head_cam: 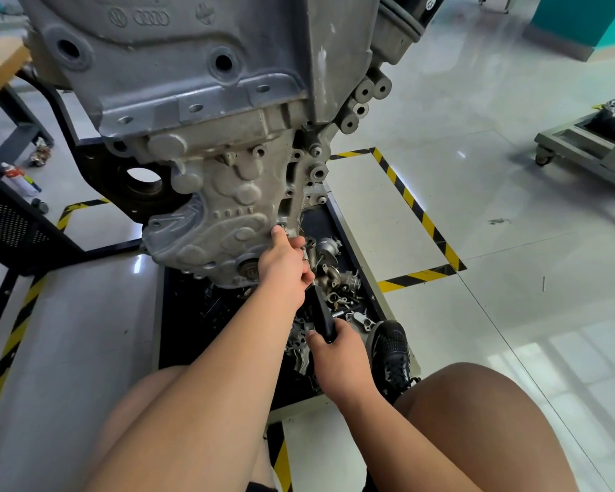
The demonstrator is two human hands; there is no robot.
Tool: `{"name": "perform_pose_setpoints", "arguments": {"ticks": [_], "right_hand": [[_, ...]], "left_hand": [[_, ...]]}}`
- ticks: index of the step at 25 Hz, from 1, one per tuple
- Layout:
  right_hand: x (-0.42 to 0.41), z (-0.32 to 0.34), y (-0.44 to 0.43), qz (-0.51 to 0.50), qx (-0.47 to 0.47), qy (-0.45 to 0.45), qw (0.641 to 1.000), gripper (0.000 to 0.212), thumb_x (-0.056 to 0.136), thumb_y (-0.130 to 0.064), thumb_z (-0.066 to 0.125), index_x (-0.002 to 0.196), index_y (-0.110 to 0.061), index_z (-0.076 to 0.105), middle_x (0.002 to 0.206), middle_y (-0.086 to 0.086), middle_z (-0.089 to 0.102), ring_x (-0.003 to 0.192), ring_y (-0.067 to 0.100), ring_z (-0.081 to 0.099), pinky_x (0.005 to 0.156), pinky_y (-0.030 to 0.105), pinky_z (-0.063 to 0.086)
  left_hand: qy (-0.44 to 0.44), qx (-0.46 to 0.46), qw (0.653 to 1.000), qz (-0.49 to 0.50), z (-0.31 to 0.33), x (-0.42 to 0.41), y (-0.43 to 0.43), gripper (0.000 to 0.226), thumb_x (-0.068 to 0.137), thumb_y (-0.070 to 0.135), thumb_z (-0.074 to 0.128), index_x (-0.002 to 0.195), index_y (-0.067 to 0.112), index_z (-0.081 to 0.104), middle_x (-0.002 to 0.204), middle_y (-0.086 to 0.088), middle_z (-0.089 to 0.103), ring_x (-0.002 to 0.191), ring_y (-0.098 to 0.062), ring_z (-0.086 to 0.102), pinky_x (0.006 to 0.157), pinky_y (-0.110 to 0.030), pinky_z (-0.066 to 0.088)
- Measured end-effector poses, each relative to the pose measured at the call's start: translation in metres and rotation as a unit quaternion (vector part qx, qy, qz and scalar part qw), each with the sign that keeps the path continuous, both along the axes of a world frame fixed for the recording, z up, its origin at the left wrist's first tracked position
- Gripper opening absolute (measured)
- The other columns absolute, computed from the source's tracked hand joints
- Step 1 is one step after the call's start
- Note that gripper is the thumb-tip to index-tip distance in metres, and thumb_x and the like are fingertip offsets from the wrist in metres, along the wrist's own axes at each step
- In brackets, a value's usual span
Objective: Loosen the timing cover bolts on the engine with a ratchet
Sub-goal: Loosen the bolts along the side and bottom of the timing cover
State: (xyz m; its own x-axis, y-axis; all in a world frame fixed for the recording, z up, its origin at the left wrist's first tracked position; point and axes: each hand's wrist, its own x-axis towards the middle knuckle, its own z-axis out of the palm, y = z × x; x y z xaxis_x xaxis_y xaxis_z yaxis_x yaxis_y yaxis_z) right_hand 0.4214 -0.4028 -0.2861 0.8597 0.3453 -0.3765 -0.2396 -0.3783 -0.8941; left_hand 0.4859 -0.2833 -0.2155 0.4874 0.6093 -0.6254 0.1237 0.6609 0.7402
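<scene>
The grey engine (199,83) hangs on a stand, its cast timing cover (228,214) facing me. A ratchet (322,314) with a black handle runs from the cover's lower right edge down toward me. My left hand (284,264) grips the ratchet's head end, with one finger stretched up to a bolt spot on the cover's right edge. My right hand (338,353) grips the black handle's lower end. The socket and the bolt are hidden behind my left hand.
A black tray (352,250) under the engine holds several loose metal parts. My black shoe (391,353) rests at its right edge. Yellow-black tape marks the floor. A spray can (18,179) lies at left beside a black stand frame, and a grey cart (590,143) stands at right.
</scene>
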Motion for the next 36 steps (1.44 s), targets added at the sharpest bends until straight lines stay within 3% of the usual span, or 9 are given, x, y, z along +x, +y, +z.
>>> {"name": "perform_pose_setpoints", "arguments": {"ticks": [2, 10, 16, 21, 23, 26, 28, 32, 36], "right_hand": [[0.000, 0.001, 0.000, 0.000, 0.002, 0.000, 1.000, 0.008, 0.091, -0.027, 0.056, 0.098, -0.022, 0.059, 0.068, -0.009, 0.058, 0.057, 0.011, 0.051, 0.058, 0.026, 0.040], [-0.001, 0.002, 0.001, 0.004, -0.006, 0.008, 1.000, 0.015, 0.092, -0.029, 0.055, 0.106, -0.023, 0.060, 0.074, -0.007, 0.061, 0.058, 0.010, 0.053, 0.056, 0.024, 0.039], [-0.002, 0.002, 0.002, 0.005, 0.007, 0.017, 1.000, 0.014, 0.092, -0.028, 0.056, 0.105, -0.023, 0.060, 0.068, -0.008, 0.059, 0.054, 0.010, 0.050, 0.054, 0.026, 0.039], [-0.002, 0.001, 0.002, 0.006, -0.001, 0.016, 1.000, 0.012, 0.092, -0.028, 0.056, 0.103, -0.024, 0.059, 0.069, -0.006, 0.059, 0.054, 0.012, 0.051, 0.054, 0.026, 0.039], [-0.002, 0.002, 0.002, 0.006, -0.003, 0.014, 1.000, 0.011, 0.092, -0.029, 0.056, 0.103, -0.024, 0.059, 0.070, -0.005, 0.060, 0.056, 0.012, 0.051, 0.055, 0.027, 0.040], [-0.002, 0.002, 0.002, 0.005, -0.002, 0.012, 1.000, 0.011, 0.092, -0.029, 0.056, 0.102, -0.023, 0.059, 0.068, -0.006, 0.059, 0.054, 0.011, 0.050, 0.054, 0.026, 0.039], [-0.002, 0.002, 0.002, 0.005, -0.001, 0.013, 1.000, 0.012, 0.092, -0.028, 0.056, 0.102, -0.022, 0.059, 0.069, -0.006, 0.058, 0.054, 0.011, 0.049, 0.055, 0.027, 0.038], [-0.002, 0.002, 0.002, 0.007, -0.002, 0.010, 1.000, 0.014, 0.092, -0.028, 0.056, 0.104, -0.021, 0.060, 0.071, -0.005, 0.059, 0.057, 0.012, 0.050, 0.057, 0.027, 0.038], [-0.002, 0.003, 0.002, 0.007, -0.001, 0.013, 1.000, 0.014, 0.093, -0.028, 0.056, 0.105, -0.022, 0.059, 0.070, -0.006, 0.058, 0.055, 0.011, 0.050, 0.054, 0.026, 0.038]], "left_hand": [[-0.024, -0.004, 1.000, 0.014, 0.001, 0.001, -0.001, 0.044, 0.100, 0.045, 0.041, 0.069, 0.017, 0.053, 0.038, 0.009, 0.043, 0.027, -0.008, 0.028, 0.034, -0.015, 0.025], [-0.081, -0.015, 0.997, -0.005, 0.013, -0.005, -0.001, 0.024, 0.101, 0.016, 0.038, 0.086, 0.016, 0.057, 0.052, 0.006, 0.042, 0.035, -0.008, 0.031, 0.038, -0.019, 0.031], [-0.091, -0.086, 0.990, -0.071, 0.033, -0.009, -0.010, 0.037, 0.094, -0.009, 0.021, 0.087, 0.007, 0.053, 0.074, -0.008, 0.055, 0.060, -0.016, 0.053, 0.051, -0.025, 0.049], [-0.189, -0.061, 0.979, -0.043, 0.050, -0.016, -0.003, 0.017, 0.101, 0.002, 0.037, 0.103, 0.009, 0.053, 0.076, -0.013, 0.070, 0.062, -0.020, 0.072, 0.050, -0.024, 0.055], [-0.158, -0.003, 0.987, -0.027, 0.049, -0.015, 0.000, 0.011, 0.102, 0.012, 0.043, 0.102, 0.012, 0.054, 0.057, -0.002, 0.068, 0.049, -0.013, 0.067, 0.042, -0.019, 0.049], [-0.058, 0.064, 0.994, -0.065, 0.045, -0.012, 0.001, 0.020, 0.102, 0.024, 0.041, 0.087, 0.018, 0.052, 0.040, 0.008, 0.048, 0.031, -0.008, 0.043, 0.035, -0.014, 0.032], [-0.057, 0.031, 0.994, -0.092, 0.046, -0.012, 0.000, 0.019, 0.099, 0.015, 0.036, 0.085, 0.016, 0.048, 0.048, 0.003, 0.045, 0.038, -0.012, 0.041, 0.038, -0.017, 0.034], [-0.071, 0.015, 0.988, -0.135, 0.050, -0.014, -0.007, 0.029, 0.094, -0.008, 0.025, 0.109, 0.006, 0.045, 0.075, -0.008, 0.053, 0.060, -0.017, 0.055, 0.048, -0.025, 0.050], [-0.134, 0.003, 0.984, -0.116, 0.052, -0.017, -0.009, 0.014, 0.101, -0.002, 0.031, 0.111, 0.005, 0.039, 0.075, -0.012, 0.061, 0.053, -0.020, 0.068, 0.046, -0.025, 0.054]]}}
